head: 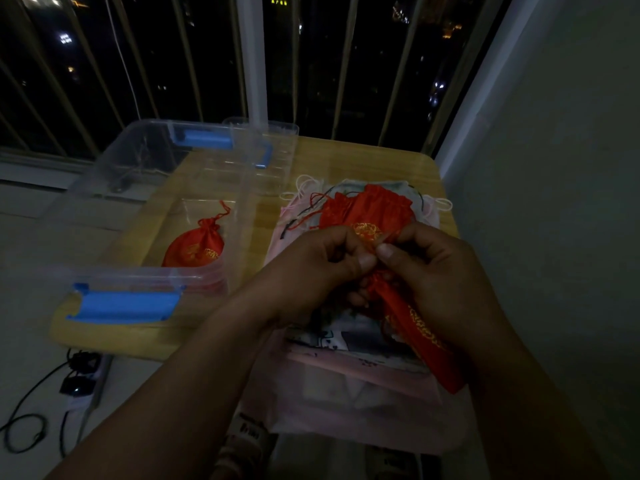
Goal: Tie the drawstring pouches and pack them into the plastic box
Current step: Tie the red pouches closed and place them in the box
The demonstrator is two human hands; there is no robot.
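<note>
A red pouch with gold embroidery (420, 332) hangs between my two hands above the table's right side. My left hand (322, 265) and my right hand (440, 271) meet thumb to thumb and pinch its thin red drawstring near the gathered neck. A tied red pouch (194, 247) lies inside the clear plastic box (145, 188) on the left. Behind my hands, more red pouches (370, 206) lie on a pile of pale pink and white pouches (346, 368) with loose cords.
The box has blue latches (121, 304) at its near and far ends. The wooden table (363, 157) stands against a barred window, a wall to its right. A power strip with cables (81, 379) lies on the floor at the lower left.
</note>
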